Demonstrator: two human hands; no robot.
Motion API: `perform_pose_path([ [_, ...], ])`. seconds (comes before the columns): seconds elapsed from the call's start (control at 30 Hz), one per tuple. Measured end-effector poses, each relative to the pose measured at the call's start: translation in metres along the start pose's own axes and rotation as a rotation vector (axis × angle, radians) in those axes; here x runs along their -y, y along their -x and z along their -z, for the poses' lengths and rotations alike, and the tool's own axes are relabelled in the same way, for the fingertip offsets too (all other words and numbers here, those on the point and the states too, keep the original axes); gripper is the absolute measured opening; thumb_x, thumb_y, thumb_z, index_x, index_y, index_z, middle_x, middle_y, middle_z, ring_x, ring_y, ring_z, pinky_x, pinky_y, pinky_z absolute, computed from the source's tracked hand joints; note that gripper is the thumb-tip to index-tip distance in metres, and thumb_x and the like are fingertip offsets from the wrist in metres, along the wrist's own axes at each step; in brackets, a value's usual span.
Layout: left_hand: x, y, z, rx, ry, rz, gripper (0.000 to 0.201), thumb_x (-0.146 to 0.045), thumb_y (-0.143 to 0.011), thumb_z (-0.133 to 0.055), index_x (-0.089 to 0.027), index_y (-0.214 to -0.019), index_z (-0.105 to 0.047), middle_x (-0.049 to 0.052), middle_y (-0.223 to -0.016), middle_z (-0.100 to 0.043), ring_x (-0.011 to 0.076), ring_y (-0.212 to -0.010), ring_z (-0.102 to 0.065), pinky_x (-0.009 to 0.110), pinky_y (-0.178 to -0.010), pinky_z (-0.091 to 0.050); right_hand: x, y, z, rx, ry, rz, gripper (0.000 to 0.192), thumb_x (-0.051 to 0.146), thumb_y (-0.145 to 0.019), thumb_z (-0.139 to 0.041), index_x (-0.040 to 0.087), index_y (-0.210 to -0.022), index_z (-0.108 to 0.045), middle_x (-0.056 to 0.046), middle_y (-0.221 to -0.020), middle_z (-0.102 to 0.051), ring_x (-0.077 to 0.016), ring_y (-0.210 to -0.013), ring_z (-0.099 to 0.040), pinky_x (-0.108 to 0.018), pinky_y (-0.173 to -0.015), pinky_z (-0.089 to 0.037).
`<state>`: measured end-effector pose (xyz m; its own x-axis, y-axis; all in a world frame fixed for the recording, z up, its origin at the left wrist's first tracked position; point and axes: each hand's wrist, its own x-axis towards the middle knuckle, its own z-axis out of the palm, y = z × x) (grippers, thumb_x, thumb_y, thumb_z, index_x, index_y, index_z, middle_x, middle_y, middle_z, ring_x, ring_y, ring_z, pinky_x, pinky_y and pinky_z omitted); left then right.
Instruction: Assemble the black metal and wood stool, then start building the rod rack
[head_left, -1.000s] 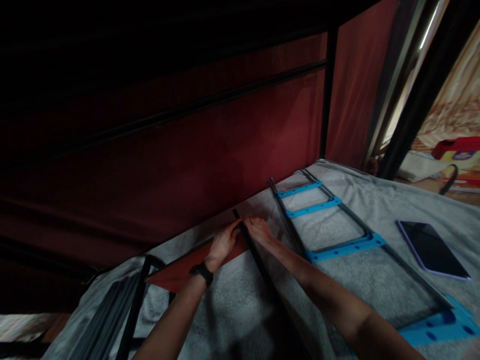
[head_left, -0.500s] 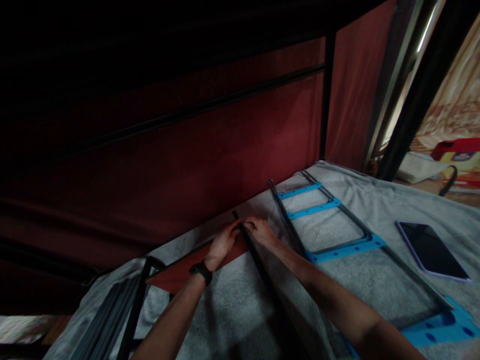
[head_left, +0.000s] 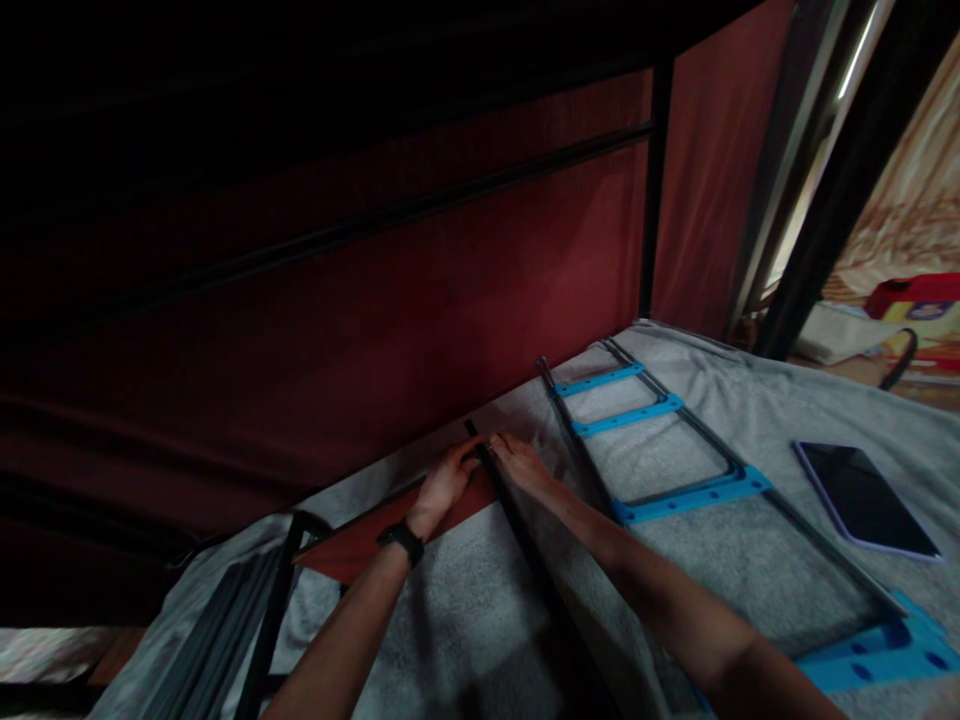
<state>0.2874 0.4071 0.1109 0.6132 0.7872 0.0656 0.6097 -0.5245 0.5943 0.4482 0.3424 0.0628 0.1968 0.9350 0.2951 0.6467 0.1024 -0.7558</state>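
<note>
Where hands meet: thin black rod (head_left: 517, 530)

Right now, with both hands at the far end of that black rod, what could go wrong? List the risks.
Fingers of the left hand or right hand could get pinched where the black rod meets the red-brown panel. The rod's long free end might swing. The tablet lies beside the blue-runged frame, possibly exposed to knocks.
</note>
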Motion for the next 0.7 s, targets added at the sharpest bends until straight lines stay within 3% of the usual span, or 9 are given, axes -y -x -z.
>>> perform_pose_path([
  [0.13,0.000,-0.001,0.001,0.007,-0.004,0.018,0.044,-0.020,-0.092,-0.055,-0.022,-0.135,-0.065,0.009,-0.132,-0.071,0.0220,-0.121,-0.066,0.034,-0.107,-0.048,-0.007,-0.005,-0.007,-0.010,-0.115,0.013,0.023,0.021,-0.102,-0.045,0.021,-0.108,-0.067,-0.004,-0.107,-0.072,-0.0144,-0.099,-0.068,-0.026,-0.090,-0.052],
  [0.33,-0.002,0.001,0.001,0.002,0.014,0.052,0.045,-0.021,-0.092,-0.056,-0.023,-0.136,-0.065,0.007,-0.131,-0.071,0.0213,-0.118,-0.067,0.033,-0.106,-0.049,-0.016,-0.017,-0.020,0.002,-0.178,-0.030,0.035,0.029,-0.103,-0.043,0.021,-0.077,-0.064,-0.002,-0.077,-0.067,-0.0143,-0.075,-0.063,-0.024,-0.073,-0.047],
  [0.47,-0.002,0.002,0.000,-0.001,0.014,0.081,0.045,-0.022,-0.092,-0.058,-0.023,-0.136,-0.066,0.007,-0.121,-0.076,0.0216,-0.111,-0.070,0.033,-0.101,-0.052,-0.022,-0.013,-0.022,-0.037,-0.277,-0.072,0.032,0.031,-0.104,-0.041,0.022,-0.086,-0.066,-0.004,-0.084,-0.069,-0.0156,-0.079,-0.066,-0.026,-0.075,-0.049],
  [0.57,-0.001,0.000,0.000,-0.010,0.009,0.089,0.045,-0.021,-0.092,-0.058,-0.022,-0.136,-0.065,0.009,-0.124,-0.075,0.0214,-0.111,-0.070,0.032,-0.102,-0.051,-0.023,-0.008,-0.023,-0.065,-0.346,-0.021,0.021,0.027,-0.101,-0.047,0.022,-0.099,-0.067,-0.004,-0.096,-0.072,-0.0152,-0.088,-0.067,-0.027,-0.082,-0.050],
  [0.7,0.004,-0.004,-0.001,0.001,-0.001,0.070,0.046,-0.018,-0.091,-0.058,-0.021,-0.136,-0.065,0.010,-0.129,-0.072,0.0218,-0.116,-0.068,0.033,-0.105,-0.049,-0.022,-0.010,-0.024,-0.058,-0.297,0.024,0.025,0.026,-0.100,-0.046,0.022,-0.094,-0.070,-0.004,-0.092,-0.073,-0.0156,-0.084,-0.067,-0.028,-0.082,-0.052],
])
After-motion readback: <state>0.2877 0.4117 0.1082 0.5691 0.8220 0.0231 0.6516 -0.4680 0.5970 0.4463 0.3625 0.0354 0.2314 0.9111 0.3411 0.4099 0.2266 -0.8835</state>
